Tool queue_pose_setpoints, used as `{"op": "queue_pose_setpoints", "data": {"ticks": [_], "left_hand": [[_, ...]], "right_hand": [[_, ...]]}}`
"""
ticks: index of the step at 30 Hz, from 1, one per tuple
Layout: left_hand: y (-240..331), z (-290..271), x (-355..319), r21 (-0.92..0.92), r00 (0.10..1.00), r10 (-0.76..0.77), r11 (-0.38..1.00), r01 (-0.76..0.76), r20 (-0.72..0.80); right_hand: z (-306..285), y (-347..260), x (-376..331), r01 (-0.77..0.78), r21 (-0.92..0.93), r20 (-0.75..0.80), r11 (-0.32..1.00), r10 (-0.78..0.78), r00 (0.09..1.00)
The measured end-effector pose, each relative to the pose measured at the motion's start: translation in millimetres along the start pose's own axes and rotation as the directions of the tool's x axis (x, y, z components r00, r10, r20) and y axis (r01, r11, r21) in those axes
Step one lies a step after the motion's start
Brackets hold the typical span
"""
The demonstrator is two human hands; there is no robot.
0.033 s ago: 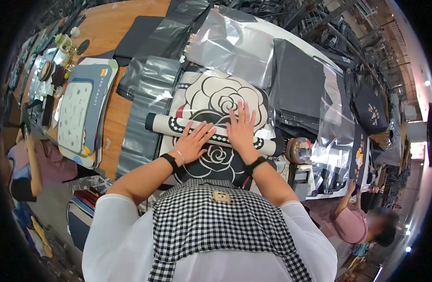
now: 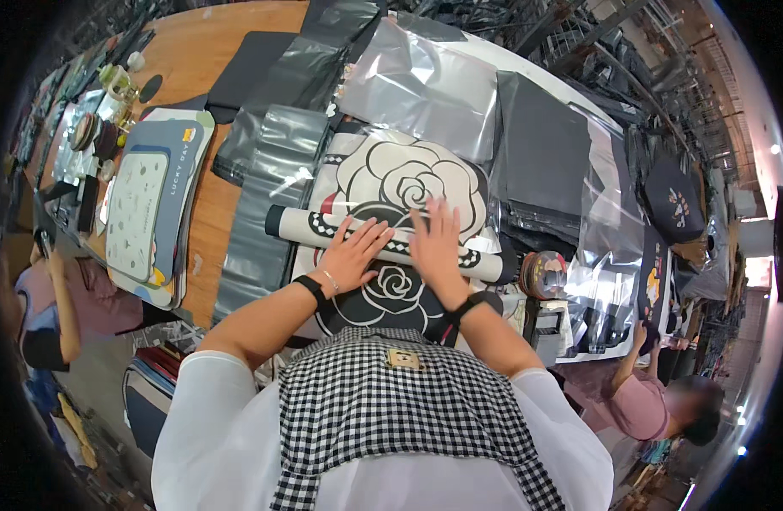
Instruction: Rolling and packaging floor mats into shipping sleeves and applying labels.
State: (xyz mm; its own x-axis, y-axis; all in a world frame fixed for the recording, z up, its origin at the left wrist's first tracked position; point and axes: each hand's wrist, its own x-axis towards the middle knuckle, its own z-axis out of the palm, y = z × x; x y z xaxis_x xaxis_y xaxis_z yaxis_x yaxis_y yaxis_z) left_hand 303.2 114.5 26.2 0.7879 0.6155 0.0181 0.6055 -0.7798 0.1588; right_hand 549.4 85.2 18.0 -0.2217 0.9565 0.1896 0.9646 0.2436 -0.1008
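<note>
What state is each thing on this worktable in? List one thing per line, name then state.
rolled mat: partly rolled into a tube, lying across the flat flower mat
flower mat: lying flat, unrolled
left hand: open, palm pressed on the roll
right hand: open, flat on the roll
clear plastic bag: lying flat
tape roll: standing on edge

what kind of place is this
Probably a packing workshop for printed mats. Both hands, left hand and right hand, press a rolled mat on a wooden table, among clear plastic bags and tape rolls.

Packing workshop: plastic bags, stacked mats, tape rolls
</note>
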Motion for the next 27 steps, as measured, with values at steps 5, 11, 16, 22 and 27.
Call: {"op": "queue_pose_setpoints", "data": {"ticks": [5, 11, 16, 22, 27], "left_hand": [[-44.1, -12.7, 61.4, -0.077, 0.999, -0.04, 0.996, 0.041, 0.005], [-52.8, -11.8, 72.1, -0.047, 0.989, 0.133, 0.99, -0.136, -0.064], [-37.8, -8.6, 49.7, 0.16, 0.957, 0.052, 0.987, -0.006, -0.285], [14.6, -12.4, -47.1, -0.103, 0.982, 0.145, 0.982, -0.157, -0.118], [38.7, 6.4, -96.6, -0.086, 0.98, 0.191, 0.977, -0.195, -0.049]], "right_hand": [[-3.8, -39.3, -46.0, 0.041, 0.084, 0.16, 0.996, -0.054, 0.986], [4.6, -6.1, 15.9, -0.024, 0.015, 0.109, 1.0, 0.022, 0.994], [-1.6, 5.6, 35.4, 0.111, -0.065, 0.02, 0.992, -0.11, 0.994], [-14.2, -13.8, -55.1, -0.09, 0.375, 0.468, 0.923, -0.104, 0.878], [-37.1, -32.5, -94.3, -0.145, 0.456, 0.539, 0.878, -0.143, 0.83]]}}
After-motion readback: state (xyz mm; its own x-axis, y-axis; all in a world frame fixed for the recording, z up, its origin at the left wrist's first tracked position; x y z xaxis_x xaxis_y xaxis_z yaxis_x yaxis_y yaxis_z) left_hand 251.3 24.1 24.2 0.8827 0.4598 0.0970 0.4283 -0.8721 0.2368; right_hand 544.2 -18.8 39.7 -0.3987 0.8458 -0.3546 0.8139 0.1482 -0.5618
